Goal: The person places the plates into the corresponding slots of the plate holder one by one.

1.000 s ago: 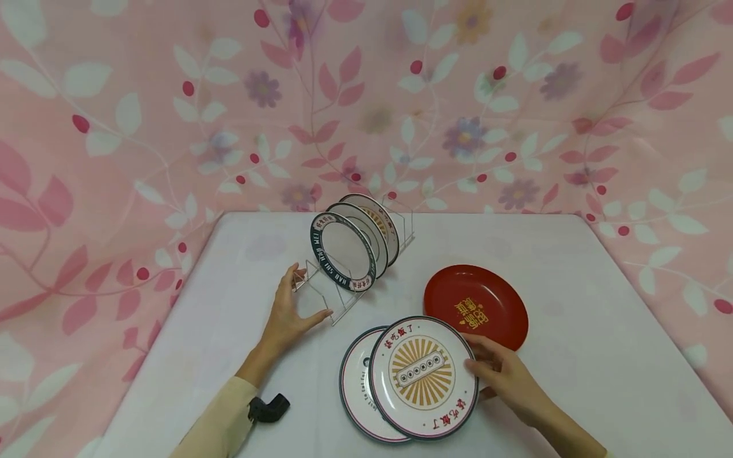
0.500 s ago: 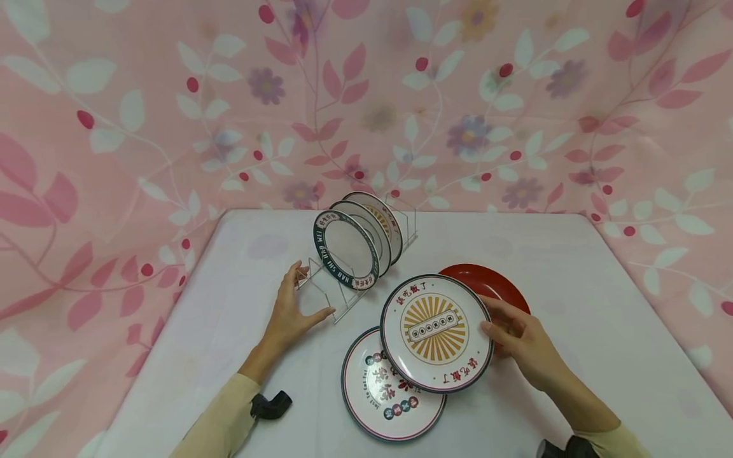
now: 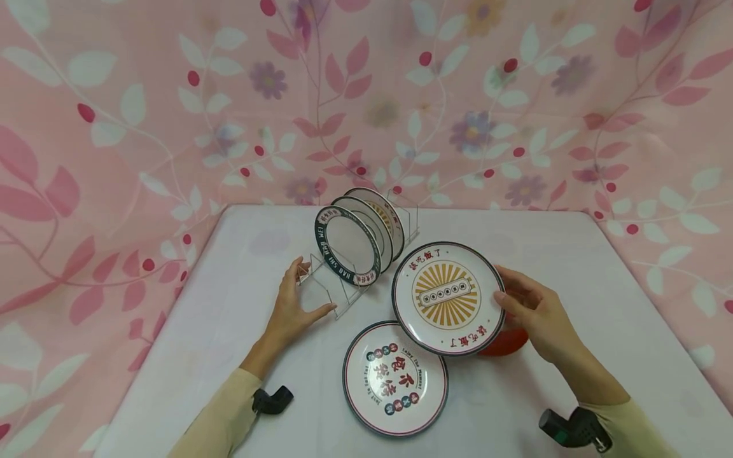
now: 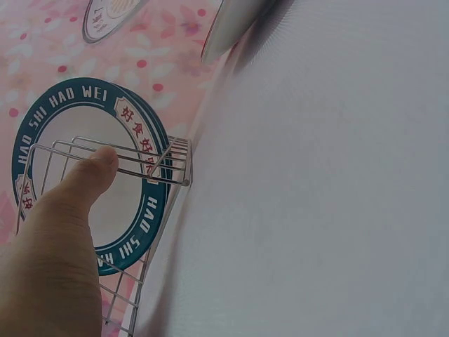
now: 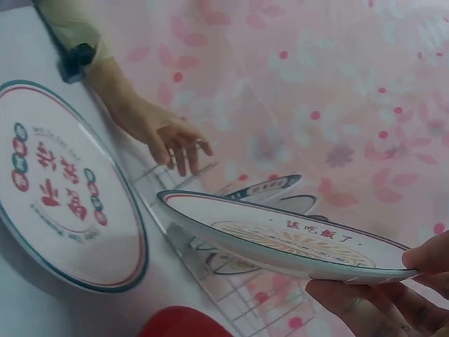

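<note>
My right hand [image 3: 541, 315] pinches the right rim of a white plate [image 3: 449, 298] with a gold sunburst and red lettering, thumb on top and fingers beneath. It is held up off the table, its face tilted toward the head camera. My left hand [image 3: 289, 315] grips the near end of a wire dish rack [image 3: 350, 304]; in the left wrist view the thumb [image 4: 91, 172] lies on its wires. Several plates stand upright in the rack, the nearest being a green-rimmed plate [image 3: 346, 245]. A second white plate [image 3: 395, 407] with red characters lies flat below the held one.
A red plate [image 3: 506, 343] lies mostly hidden behind the held plate and right hand. The white-covered table [image 3: 618, 305] ends against a pink floral backdrop [image 3: 366, 83]. Black wrist cameras sit at the left cuff [image 3: 272, 401] and right cuff [image 3: 575, 427].
My right hand has lifted the sunburst plate up and away toward the rack's right side, uncovering the lower white plate and covering most of the red one. The left hand has stayed on the rack.
</note>
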The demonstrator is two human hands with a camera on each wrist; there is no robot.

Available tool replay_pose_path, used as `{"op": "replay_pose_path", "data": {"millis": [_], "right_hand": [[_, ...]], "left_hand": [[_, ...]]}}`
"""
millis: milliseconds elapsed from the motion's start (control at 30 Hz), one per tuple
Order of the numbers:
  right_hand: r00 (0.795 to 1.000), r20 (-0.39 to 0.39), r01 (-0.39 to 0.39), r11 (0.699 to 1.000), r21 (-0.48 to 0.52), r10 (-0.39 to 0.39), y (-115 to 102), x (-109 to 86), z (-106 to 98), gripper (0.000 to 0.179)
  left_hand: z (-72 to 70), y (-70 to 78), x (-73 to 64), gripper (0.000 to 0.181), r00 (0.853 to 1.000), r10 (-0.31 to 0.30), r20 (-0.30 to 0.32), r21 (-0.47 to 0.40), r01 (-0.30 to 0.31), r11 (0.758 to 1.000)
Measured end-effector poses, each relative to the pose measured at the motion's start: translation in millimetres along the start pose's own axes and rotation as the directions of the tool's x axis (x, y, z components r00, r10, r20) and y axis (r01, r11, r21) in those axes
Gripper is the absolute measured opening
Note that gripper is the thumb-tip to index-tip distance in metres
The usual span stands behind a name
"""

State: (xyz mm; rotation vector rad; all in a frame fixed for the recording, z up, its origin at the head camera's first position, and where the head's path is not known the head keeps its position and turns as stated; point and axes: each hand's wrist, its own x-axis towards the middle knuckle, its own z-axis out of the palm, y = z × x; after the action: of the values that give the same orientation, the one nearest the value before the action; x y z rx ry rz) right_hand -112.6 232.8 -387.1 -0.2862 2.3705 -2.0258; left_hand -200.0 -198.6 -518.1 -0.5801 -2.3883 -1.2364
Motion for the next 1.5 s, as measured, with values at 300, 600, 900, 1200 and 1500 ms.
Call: {"op": "replay_pose_path", "data": {"millis": [300,600,900,1200,1500], "right_hand": [[0.986,-0.092,0.149,0.981,0.126,-0.138,-31,50.9,-14,0.046],[0.983,-0.138,0.141,0.980,0.140,-0.122,-42,86.1,-16,0.053],[0.971,-0.214,0.131,0.988,0.083,-0.110,-69,137.1,-10,0.051],[0.981,-0.176,0.065,0.991,-0.116,-0.085,-63,169.6,11,0.051],[0.983,-0.140,0.093,0.982,-0.164,-0.117,-50,181.3,35,0.046]], "left_hand": [[-1.8,-2.9,0.5,0.123,1.000,-0.017,0.001,-0.004,0.017,1.000],[0.2,-1.5,1.2,0.122,1.000,-0.025,0.011,-0.011,0.026,1.000],[0.9,-3.2,0.2,0.122,1.000,-0.018,0.006,-0.017,0.018,1.000],[2.0,-1.0,-0.5,0.122,1.000,-0.022,0.012,-0.021,0.022,1.000],[1.7,-1.9,0.9,0.123,1.000,-0.005,-0.003,-0.004,0.005,1.000]]}}
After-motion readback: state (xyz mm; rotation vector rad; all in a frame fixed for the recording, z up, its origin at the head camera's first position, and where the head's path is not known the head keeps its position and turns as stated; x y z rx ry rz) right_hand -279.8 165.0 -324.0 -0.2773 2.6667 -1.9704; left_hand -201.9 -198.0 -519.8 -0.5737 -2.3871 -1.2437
